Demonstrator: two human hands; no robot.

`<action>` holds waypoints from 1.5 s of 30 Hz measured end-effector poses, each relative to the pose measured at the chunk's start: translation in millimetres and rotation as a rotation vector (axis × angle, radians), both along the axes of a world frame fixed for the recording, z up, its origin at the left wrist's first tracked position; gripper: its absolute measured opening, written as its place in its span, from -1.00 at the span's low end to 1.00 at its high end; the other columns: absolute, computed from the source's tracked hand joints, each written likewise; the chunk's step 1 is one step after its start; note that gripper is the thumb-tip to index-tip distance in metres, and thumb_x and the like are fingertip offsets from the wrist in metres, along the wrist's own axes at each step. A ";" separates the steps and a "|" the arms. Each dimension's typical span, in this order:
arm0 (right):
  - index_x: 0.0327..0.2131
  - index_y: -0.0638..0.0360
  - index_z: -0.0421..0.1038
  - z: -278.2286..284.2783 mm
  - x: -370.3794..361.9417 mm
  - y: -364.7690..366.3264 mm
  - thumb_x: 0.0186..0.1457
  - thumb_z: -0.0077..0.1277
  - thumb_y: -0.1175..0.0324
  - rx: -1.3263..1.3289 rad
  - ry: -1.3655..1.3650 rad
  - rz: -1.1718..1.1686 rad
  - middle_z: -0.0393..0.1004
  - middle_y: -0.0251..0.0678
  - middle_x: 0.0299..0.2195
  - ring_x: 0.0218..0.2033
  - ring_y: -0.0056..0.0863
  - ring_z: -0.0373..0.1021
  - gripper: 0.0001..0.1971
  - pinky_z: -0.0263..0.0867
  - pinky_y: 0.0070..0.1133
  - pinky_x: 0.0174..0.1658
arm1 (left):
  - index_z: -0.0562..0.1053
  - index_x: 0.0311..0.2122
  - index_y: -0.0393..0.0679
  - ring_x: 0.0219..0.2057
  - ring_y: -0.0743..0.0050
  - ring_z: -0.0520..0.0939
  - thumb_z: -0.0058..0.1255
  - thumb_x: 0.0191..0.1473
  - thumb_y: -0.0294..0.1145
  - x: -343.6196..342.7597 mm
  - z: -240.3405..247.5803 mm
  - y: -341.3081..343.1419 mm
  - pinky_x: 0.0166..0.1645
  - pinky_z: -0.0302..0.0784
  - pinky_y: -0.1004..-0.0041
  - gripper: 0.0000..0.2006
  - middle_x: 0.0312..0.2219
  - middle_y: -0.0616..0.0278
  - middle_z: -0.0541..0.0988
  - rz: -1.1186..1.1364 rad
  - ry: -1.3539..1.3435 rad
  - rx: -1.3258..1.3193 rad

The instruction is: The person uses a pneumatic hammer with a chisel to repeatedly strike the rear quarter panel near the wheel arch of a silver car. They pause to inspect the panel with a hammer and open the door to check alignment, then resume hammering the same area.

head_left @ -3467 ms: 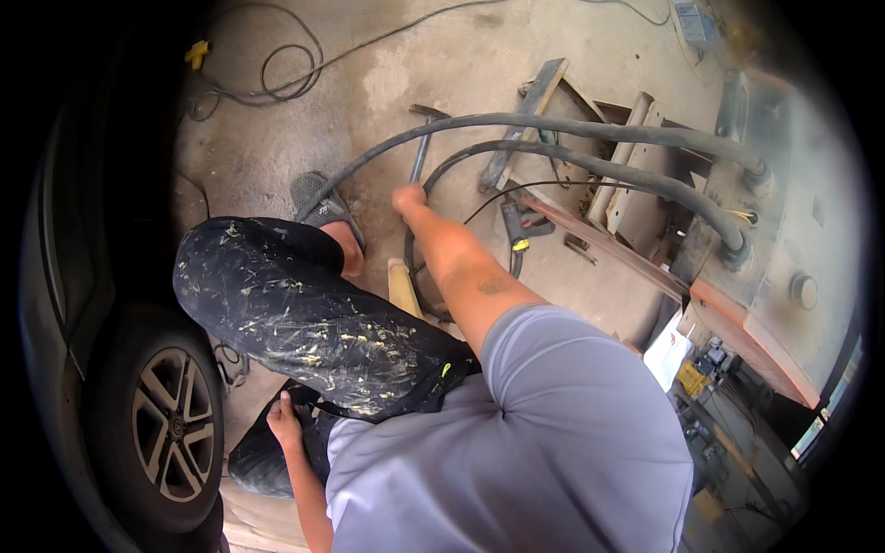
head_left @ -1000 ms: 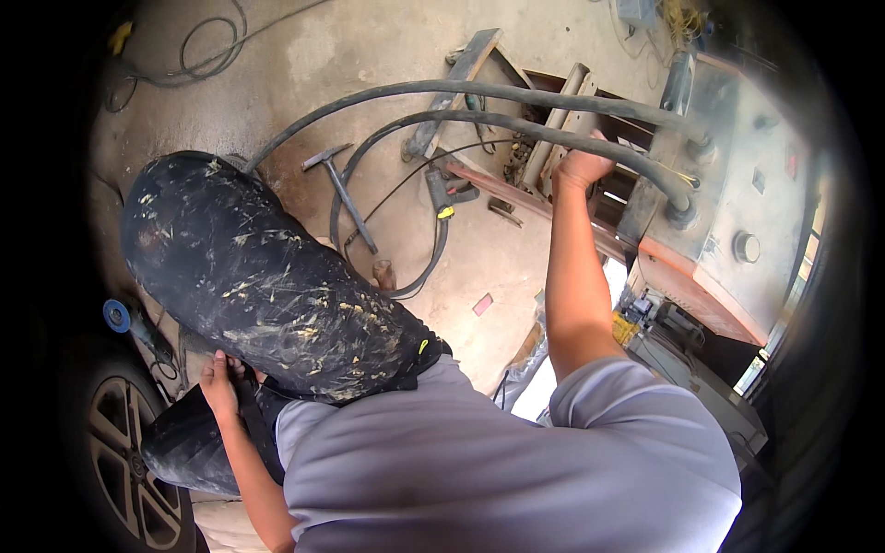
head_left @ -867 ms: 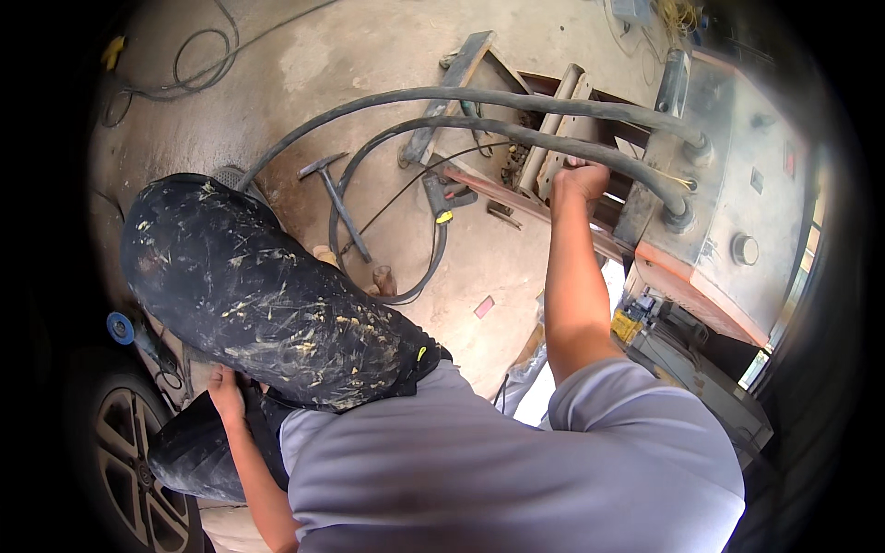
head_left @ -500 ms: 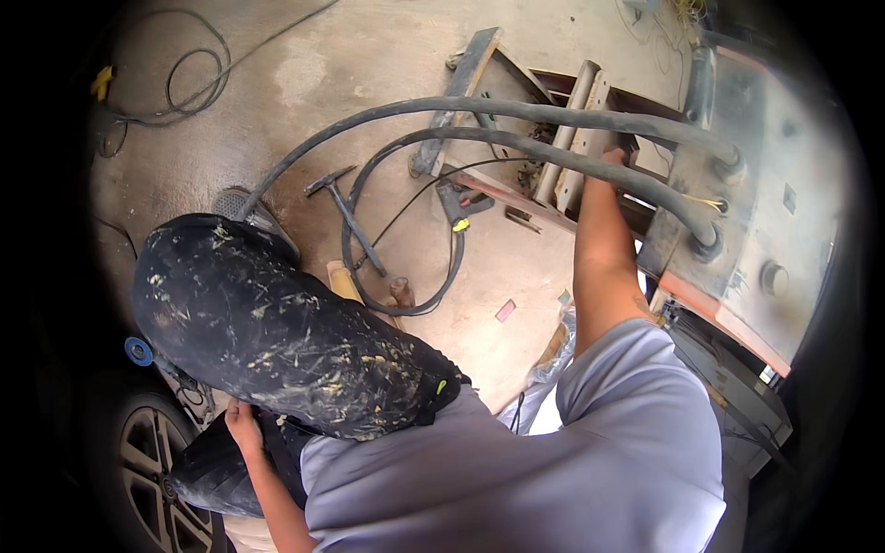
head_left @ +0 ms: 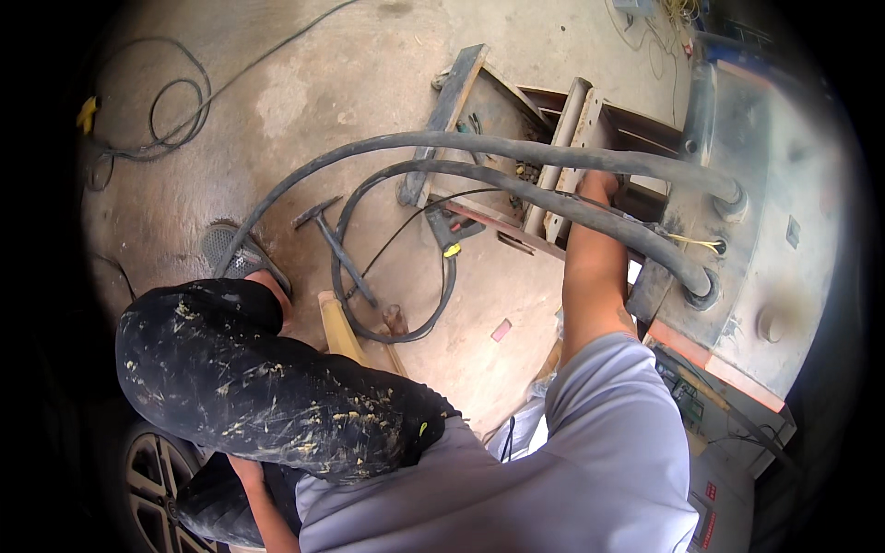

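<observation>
Hoses (head_left: 553, 184) arc across at twelve o'clock into the grey machine (head_left: 774, 230); right hand (head_left: 597, 182) reaches between them, fingers hidden, grip unreadable. Left hand (head_left: 241, 470) rests low at seven. Best steady footing, ease the lower hose gently.

Black trousers (head_left: 267, 387) flecked with pale yellow-white paint, at seven o'clock. Lavender-grey T-shirt (head_left: 553, 470) at six. Dark grey hoses (head_left: 516, 166) arc over tan, stained concrete floor (head_left: 304, 92). Rust-brown steel frame (head_left: 516, 120) at twelve. Grey machine housing (head_left: 784, 240), orange-red lower edge, at three. Yellow tag (head_left: 87, 112) on black cable at ten. Grey mesh shoe (head_left: 232, 253).
</observation>
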State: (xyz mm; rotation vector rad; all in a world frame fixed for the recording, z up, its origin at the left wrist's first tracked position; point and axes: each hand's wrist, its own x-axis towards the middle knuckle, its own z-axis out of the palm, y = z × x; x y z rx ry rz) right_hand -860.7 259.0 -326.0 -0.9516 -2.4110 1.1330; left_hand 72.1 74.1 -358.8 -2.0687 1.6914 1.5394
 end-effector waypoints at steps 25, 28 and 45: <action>-0.20 0.26 0.47 248.8 396.7 -26.4 0.28 -0.01 0.06 -0.908 -0.599 1.094 0.39 -0.43 -0.51 -0.57 -0.63 0.24 -0.62 0.29 -0.62 -0.38 | 0.54 -0.30 -0.32 -0.26 0.09 0.62 0.19 0.12 -0.47 -229.8 261.4 -57.2 -0.08 0.51 0.29 -0.87 -0.30 0.03 0.63 -0.350 0.566 -0.872; -0.26 0.32 0.54 302.0 426.0 -63.9 0.26 0.02 0.05 -0.739 -0.725 1.388 0.44 -0.38 -0.50 -0.51 -0.61 0.33 -0.58 0.37 -0.59 -0.31 | 0.52 -0.08 -0.33 -0.05 -0.14 0.60 0.27 0.06 -0.32 -266.6 308.7 -45.3 0.11 0.46 0.17 -0.63 -0.14 -0.07 0.62 -0.704 0.738 -0.977; -0.33 0.42 0.44 439.4 744.2 -301.2 0.24 0.09 0.06 0.159 0.197 3.007 0.47 -0.04 -0.47 -0.37 -0.23 0.43 -0.54 0.34 -0.35 -0.21 | 0.36 0.17 -0.23 -0.58 0.26 0.48 -0.57 0.15 0.62 4.3 227.0 69.0 -0.16 0.53 0.04 0.00 -0.52 0.16 0.47 0.795 1.603 0.037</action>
